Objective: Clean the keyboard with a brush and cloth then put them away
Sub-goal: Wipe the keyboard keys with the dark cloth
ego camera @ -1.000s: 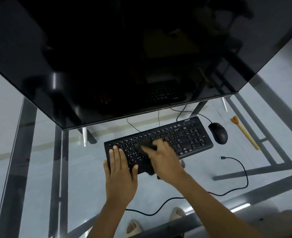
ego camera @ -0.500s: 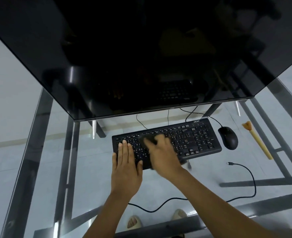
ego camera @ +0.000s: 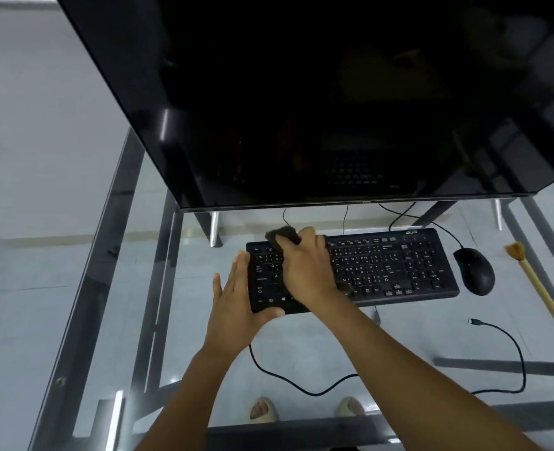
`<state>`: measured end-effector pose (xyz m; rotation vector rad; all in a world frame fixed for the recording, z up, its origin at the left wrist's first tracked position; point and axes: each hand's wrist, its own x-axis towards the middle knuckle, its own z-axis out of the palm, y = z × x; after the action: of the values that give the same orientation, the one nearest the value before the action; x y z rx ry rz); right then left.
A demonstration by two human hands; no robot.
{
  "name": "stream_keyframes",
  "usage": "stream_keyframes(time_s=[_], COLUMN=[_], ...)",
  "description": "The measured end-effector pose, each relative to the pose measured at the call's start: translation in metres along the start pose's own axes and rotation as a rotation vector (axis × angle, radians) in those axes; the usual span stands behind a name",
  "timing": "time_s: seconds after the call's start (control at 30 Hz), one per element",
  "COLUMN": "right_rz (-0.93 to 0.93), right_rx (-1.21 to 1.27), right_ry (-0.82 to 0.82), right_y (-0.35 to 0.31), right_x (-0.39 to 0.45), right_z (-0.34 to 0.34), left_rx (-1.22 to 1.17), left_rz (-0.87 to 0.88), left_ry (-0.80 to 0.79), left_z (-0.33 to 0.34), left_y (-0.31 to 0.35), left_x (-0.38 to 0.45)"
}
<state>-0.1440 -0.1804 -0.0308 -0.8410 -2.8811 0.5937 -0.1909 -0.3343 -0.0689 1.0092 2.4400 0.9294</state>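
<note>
The black keyboard (ego camera: 353,271) lies on the glass tabletop (ego camera: 399,340) just in front of the big dark monitor (ego camera: 301,92), roughly midway along the tabletop's far side, with its long edge parallel to the screen. The right hand (ego camera: 305,268) presses a dark cloth (ego camera: 282,236) onto the keyboard's far-left corner; its fingers are curled and bunched over the cloth, which pokes out past the fingertips at the top row of keys. That grip suits wiping: it looks as though the palm bears down while the wad is dragged across the keys.

The left hand (ego camera: 236,304) is set against the keyboard's left end, fingers straight and pressed together along the short edge, thumb hooked at the near-left corner. Judging by that placement, it serves as a stop so the light board does not slide on the smooth glass under the wiping strokes.

The brush (ego camera: 537,281), with a pale wooden handle and tan bristles, lies untouched near the tabletop's right edge, well apart from the keyboard and beyond the black mouse (ego camera: 474,271). So the cloth stage appears to be under way; putting both tools away is not yet done. A loose black cable (ego camera: 510,346) loops across the near part of the glass, clear of both hands.
</note>
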Motion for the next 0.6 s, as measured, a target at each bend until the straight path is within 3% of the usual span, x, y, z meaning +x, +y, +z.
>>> stream_keyframes(time_s=[0.1, 0.13, 0.27, 0.4, 0.5, 0.6], right_rz=[-0.252, -0.253, 0.028, -0.229, -0.075, -0.319], right_rx=[0.012, 0.020, 0.028, 0.143, 0.058, 0.063], right_ry=[-0.096, -0.112, 0.006, -0.155, -0.044, -0.177], right_y=[-0.022, -0.018, -0.004, -0.020, 0.008, -0.003], right_x=[-0.014, -0.010, 0.002, -0.035, -0.035, -0.053], right_z=[0.014, 0.011, 0.003, 0.004, 0.002, 0.000], left_rx=[-0.022, -0.021, 0.008, 0.092, 0.115, 0.147], left_rz=[-0.009, -0.008, 0.023, 0.027, 0.010, 0.025], left_ry=[0.006, 0.000, -0.022, -0.012, -0.035, -0.036], left_z=[-0.003, -0.003, -0.005, -0.004, -0.007, -0.010], left_y=[-0.007, -0.009, -0.012, -0.016, -0.017, -0.018], left_x=[0.001, 0.001, 0.000, 0.000, 0.000, 0.001])
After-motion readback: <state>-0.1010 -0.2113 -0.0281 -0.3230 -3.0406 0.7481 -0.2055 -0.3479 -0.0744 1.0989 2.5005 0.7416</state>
